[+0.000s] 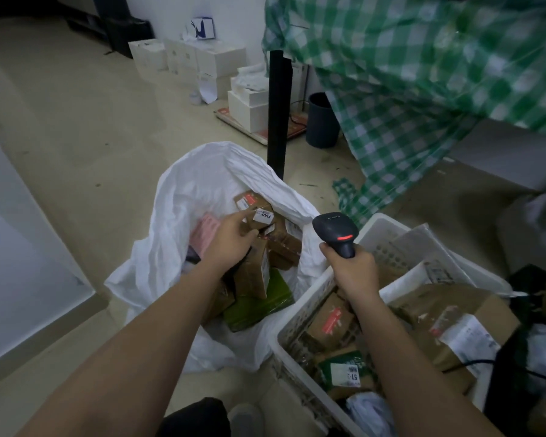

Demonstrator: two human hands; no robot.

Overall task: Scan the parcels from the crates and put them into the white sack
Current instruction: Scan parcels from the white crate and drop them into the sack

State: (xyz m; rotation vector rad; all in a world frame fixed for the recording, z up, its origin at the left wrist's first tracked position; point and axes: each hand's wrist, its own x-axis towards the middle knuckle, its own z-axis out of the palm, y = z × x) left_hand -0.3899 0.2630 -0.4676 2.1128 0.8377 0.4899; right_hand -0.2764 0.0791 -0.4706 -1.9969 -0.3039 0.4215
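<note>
Green checked cloth (423, 74) overhangs crate (300, 313); hands: right (355, 272) grips scanner (336, 230), left (232, 236) loosely extended over sack (183, 190).

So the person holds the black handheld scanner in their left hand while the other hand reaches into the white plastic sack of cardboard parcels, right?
Not quite: the black handheld scanner is gripped in the right hand, over the white plastic crate. The left hand is the one reaching into the white plastic sack of cardboard parcels, as the head view shows.
</note>
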